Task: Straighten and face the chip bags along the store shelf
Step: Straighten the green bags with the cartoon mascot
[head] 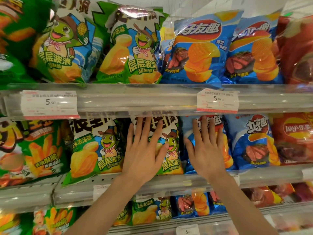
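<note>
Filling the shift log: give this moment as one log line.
shelf: middle | left hand: flat on green bag | right hand: flat on blue bag | grip: none

1. A single head-worn view looks forward and slightly down at the store shelves from close range.
2. The middle shelf rail crosses the lower frame, and the upper shelf rail runs across the middle.
3. Both forearms rise from the near bottom edge, with the left hand and right hand near the centre.
4. Wide-angle bending curves the shelf lines toward the left and right edges.
5. There is no second view to share the scene.
</note>
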`<state>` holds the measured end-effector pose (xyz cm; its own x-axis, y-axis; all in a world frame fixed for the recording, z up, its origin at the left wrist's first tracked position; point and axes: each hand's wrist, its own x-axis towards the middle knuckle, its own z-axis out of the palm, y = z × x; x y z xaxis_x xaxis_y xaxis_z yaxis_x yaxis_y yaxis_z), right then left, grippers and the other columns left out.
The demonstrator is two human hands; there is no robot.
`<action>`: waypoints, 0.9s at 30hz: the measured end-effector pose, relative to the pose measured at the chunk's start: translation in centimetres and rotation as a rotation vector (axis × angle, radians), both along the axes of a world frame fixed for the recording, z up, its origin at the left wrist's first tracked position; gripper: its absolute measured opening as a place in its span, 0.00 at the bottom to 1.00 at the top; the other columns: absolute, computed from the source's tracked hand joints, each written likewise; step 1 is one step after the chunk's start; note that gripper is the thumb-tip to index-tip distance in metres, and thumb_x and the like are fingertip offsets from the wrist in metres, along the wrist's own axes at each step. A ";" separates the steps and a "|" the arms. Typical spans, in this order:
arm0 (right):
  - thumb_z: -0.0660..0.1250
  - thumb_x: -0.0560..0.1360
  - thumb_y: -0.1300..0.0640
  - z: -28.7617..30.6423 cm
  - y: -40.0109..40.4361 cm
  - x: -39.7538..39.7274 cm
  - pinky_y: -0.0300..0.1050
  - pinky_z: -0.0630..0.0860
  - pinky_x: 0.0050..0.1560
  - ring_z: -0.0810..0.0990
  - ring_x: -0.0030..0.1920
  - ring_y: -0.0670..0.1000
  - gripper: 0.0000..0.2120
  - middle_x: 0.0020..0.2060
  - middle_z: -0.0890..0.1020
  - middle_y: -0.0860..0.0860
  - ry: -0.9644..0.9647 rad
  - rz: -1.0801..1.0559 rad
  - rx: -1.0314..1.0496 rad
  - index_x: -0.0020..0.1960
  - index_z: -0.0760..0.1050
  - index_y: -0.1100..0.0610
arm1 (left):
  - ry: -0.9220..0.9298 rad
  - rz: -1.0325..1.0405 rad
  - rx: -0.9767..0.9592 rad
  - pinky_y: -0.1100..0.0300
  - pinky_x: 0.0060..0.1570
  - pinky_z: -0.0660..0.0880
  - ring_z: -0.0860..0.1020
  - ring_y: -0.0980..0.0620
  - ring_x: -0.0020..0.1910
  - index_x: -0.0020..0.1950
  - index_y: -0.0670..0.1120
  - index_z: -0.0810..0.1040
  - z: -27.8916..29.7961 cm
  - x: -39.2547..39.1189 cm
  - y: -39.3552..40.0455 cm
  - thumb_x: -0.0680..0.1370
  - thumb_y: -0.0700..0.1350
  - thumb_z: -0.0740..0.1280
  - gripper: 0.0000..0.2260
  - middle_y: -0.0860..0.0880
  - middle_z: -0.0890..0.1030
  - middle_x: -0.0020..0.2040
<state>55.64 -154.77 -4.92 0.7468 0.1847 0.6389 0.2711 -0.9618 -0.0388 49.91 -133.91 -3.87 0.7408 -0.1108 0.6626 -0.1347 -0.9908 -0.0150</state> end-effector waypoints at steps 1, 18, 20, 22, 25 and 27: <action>0.46 0.83 0.39 0.1 0.1 0.0 0.67 0.49 0.77 0.49 0.81 0.61 0.33 0.81 0.54 0.60 -0.001 -0.003 -0.006 0.82 0.52 0.56 | 0.007 0.004 0.005 0.38 0.78 0.48 0.44 0.43 0.81 0.82 0.49 0.55 0.0 0.0 -0.1 0.83 0.63 0.48 0.30 0.42 0.50 0.82; 0.39 0.84 0.37 -0.3 4.4 -3.6 0.62 0.47 0.79 0.44 0.82 0.52 0.29 0.82 0.47 0.47 0.053 0.300 0.035 0.82 0.44 0.47 | 0.056 -0.198 -0.327 0.46 0.74 0.65 0.44 0.52 0.81 0.82 0.55 0.46 -1.3 -2.6 2.4 0.84 0.60 0.48 0.28 0.53 0.36 0.82; 0.38 0.84 0.37 -0.6 4.1 -3.2 0.61 0.44 0.80 0.43 0.81 0.51 0.29 0.82 0.46 0.46 0.066 0.289 0.037 0.82 0.41 0.46 | 0.088 -0.186 -0.299 0.48 0.76 0.61 0.42 0.52 0.81 0.82 0.56 0.45 -1.2 -2.2 2.5 0.84 0.61 0.46 0.28 0.53 0.36 0.82; 0.39 0.84 0.36 -0.4 4.1 -3.1 0.60 0.43 0.80 0.42 0.81 0.51 0.29 0.82 0.46 0.46 0.072 0.299 0.041 0.82 0.42 0.45 | 0.115 -0.194 -0.320 0.51 0.75 0.57 0.41 0.54 0.81 0.82 0.58 0.43 -1.0 -2.2 2.5 0.83 0.63 0.46 0.28 0.55 0.35 0.82; 0.43 0.83 0.35 0.1 4.2 -3.6 0.57 0.44 0.80 0.43 0.81 0.49 0.31 0.82 0.46 0.45 0.117 0.341 0.135 0.82 0.46 0.45 | 0.144 -0.269 -0.424 0.57 0.76 0.55 0.43 0.58 0.81 0.82 0.58 0.48 -0.3 -3.0 3.0 0.83 0.62 0.52 0.29 0.60 0.37 0.81; 0.50 0.82 0.36 0.5 4.2 -4.7 0.54 0.50 0.80 0.48 0.81 0.49 0.31 0.82 0.51 0.47 0.168 0.371 0.284 0.82 0.53 0.47 | 0.132 -0.299 -0.532 0.59 0.75 0.56 0.49 0.59 0.80 0.81 0.59 0.53 0.0 -4.0 3.7 0.82 0.59 0.58 0.28 0.60 0.44 0.82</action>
<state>50.97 -150.54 -4.41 0.7605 0.2932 0.5794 0.5606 -0.7467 -0.3580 45.88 -130.25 -3.83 0.8081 -0.0062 0.5890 -0.3745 -0.7773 0.5056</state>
